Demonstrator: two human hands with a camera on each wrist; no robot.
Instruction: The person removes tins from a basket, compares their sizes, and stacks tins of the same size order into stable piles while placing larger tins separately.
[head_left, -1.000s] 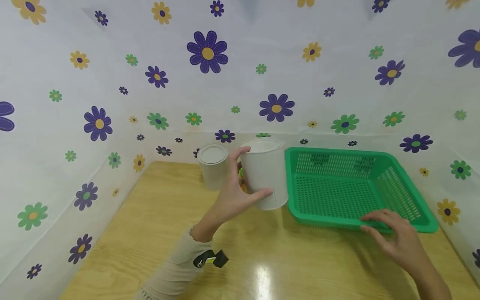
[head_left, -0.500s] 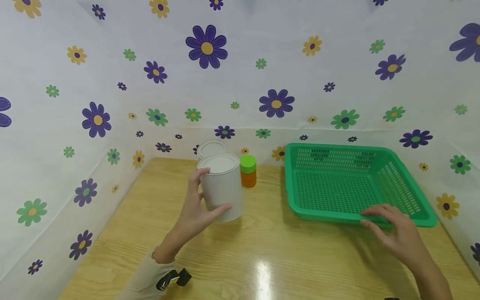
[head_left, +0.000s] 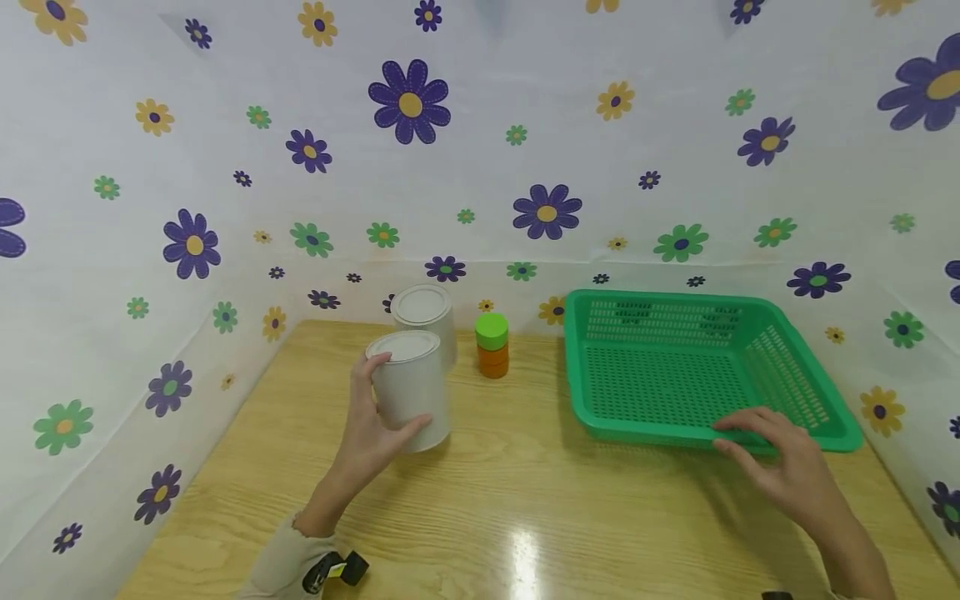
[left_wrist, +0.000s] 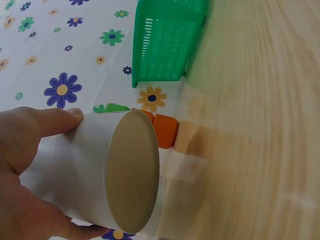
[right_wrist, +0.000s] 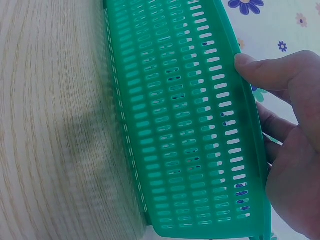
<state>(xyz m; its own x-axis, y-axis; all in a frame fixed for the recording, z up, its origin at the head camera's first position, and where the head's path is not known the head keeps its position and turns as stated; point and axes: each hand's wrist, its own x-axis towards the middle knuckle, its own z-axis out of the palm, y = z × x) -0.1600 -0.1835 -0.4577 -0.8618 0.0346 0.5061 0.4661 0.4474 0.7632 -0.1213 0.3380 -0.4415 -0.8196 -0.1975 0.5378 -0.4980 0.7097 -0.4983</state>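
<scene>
My left hand (head_left: 375,429) grips a white lidded can (head_left: 411,392) from its left side, fingers near the lid and thumb across the front. In the left wrist view the can's beige base (left_wrist: 132,172) shows, held above the wooden table. Behind it stands a second white can (head_left: 422,307), partly hidden by the held one. To the right of both is a small orange jar with a green cap (head_left: 492,346). My right hand (head_left: 783,467) pinches the front rim of a green plastic basket (head_left: 637,432); in the right wrist view the thumb lies on the outside, fingers behind the rim.
The wooden table (head_left: 480,517) runs up to a white wall covering (head_left: 337,200) printed with flowers, at the back and both sides. Inside the slotted basket only its bare floor shows.
My left hand has carried the can left and towards me, away from the basket, to in front of the other can. The orange jar now shows fully. My right hand stays at the basket rim.
</scene>
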